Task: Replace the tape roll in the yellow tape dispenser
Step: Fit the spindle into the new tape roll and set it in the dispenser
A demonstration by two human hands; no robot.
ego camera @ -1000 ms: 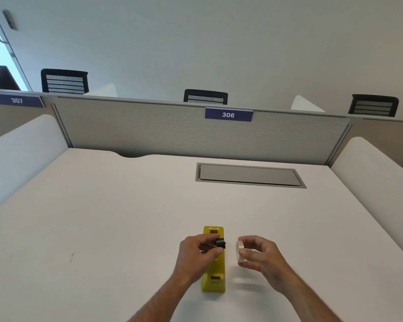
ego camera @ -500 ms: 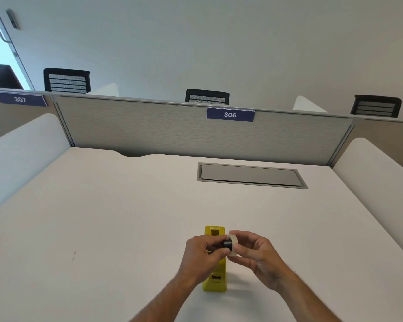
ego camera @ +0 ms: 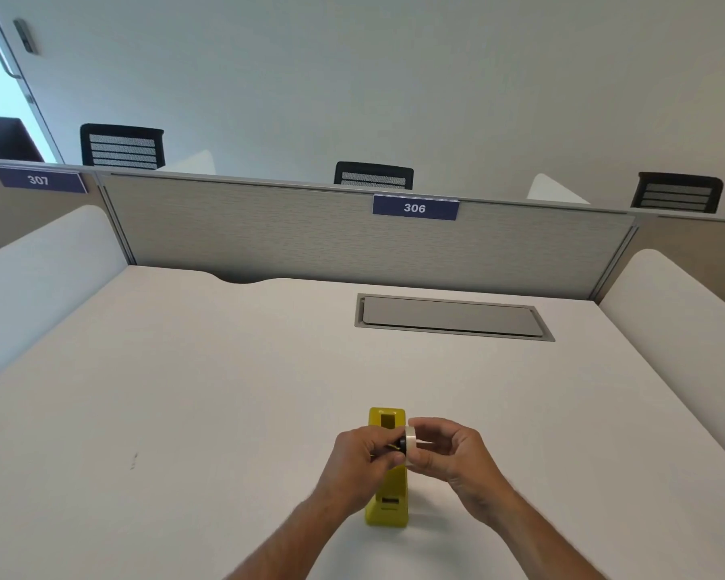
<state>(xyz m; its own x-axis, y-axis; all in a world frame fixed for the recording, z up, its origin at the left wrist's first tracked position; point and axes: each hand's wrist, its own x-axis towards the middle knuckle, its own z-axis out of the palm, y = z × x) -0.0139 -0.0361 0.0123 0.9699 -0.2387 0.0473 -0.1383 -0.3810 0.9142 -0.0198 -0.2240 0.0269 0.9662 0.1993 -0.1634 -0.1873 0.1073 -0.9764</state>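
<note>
Left hand [ego camera: 363,456] pinches black spool [ego camera: 401,444]; right hand [ego camera: 448,452] holds tape roll [ego camera: 411,445].

Pale tape roll [ego camera: 411,443] — above yellow dispenser [ego camera: 388,502]

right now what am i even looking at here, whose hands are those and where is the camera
There is no machine here, only a person working with two bare hands. The single picture comes from a wide-angle camera worn on that person's head, looking forward and down, so the arms enter from the bottom edge.

On the white desk lies a yellow tape dispenser, with no roll seated in it. Above it, the left hand pinches a small black hub, and the right hand holds a pale tape roll edge-on. Hub and roll meet; whether the hub is fully inside the roll cannot be seen.

Farther back is a grey hatch set in the desk, then a grey divider panel with a blue sign reading 306, and black chair backs beyond.
</note>
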